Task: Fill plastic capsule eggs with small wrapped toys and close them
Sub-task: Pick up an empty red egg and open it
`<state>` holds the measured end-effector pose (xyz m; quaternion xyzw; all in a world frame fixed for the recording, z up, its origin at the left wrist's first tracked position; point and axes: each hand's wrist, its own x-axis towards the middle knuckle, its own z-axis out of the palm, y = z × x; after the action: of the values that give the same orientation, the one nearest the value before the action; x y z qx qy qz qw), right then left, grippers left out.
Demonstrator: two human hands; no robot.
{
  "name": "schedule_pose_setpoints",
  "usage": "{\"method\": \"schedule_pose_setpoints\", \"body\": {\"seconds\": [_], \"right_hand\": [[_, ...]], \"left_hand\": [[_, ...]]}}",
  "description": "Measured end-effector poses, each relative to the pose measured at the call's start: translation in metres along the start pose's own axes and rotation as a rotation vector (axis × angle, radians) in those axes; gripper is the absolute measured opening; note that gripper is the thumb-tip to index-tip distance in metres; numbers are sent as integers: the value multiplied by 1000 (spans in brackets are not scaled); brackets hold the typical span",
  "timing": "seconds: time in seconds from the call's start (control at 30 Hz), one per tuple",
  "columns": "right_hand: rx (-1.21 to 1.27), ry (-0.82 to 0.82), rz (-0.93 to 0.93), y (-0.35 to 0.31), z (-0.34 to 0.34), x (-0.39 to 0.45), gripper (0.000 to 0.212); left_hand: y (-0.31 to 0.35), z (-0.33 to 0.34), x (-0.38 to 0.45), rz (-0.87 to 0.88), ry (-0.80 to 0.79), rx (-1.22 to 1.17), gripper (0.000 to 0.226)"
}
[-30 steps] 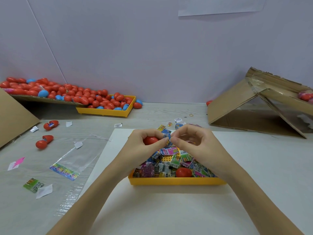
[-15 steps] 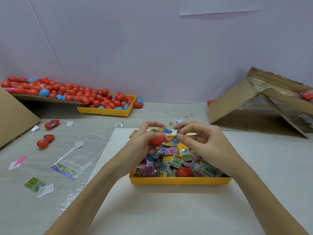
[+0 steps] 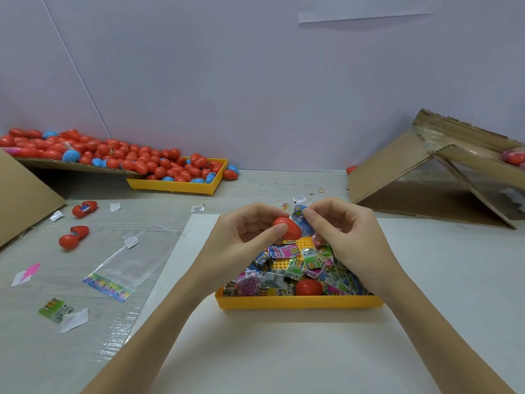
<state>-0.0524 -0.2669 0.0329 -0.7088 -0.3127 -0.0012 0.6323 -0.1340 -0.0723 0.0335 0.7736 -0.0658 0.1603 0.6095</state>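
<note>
Pale wood-grain table (image 3: 255, 184), white sheet (image 3: 284, 351), lilac wall (image 3: 255, 81)

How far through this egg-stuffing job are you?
Done: a heap of closed eggs at the far left. In hand: the left hand holds a red egg; the right hand pinches a blue packet. Left: the near yellow tray, still full of wrapped toys.

2 yellow trays (image 3: 298, 302), (image 3: 176, 185); 2 open red eggs (image 3: 84, 209), (image 3: 73, 237) near desk's left edge; 1 red egg (image 3: 287, 228) held; 1 egg (image 3: 309, 287) in near tray; 2 hands (image 3: 244, 237), (image 3: 346, 234).
</note>
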Motion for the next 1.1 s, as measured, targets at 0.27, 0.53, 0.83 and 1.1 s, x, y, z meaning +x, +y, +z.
{"method": "schedule_pose_setpoints", "body": {"seconds": [0.27, 0.53, 0.83, 1.1], "right_hand": [[-64, -7, 10, 3, 0, 2, 9], [-65, -36, 38, 2, 0, 2, 17], [-23, -48, 91, 1, 3, 1, 27], [-2, -71, 128, 3, 4, 0, 27]], "left_hand": [[0, 4, -1, -30, -13, 9, 21], [-1, 3, 0, -25, -22, 31, 19], [-3, 2, -1, -11, -46, 56, 20], [-3, 4, -1, 2, -53, 71, 22]]}}
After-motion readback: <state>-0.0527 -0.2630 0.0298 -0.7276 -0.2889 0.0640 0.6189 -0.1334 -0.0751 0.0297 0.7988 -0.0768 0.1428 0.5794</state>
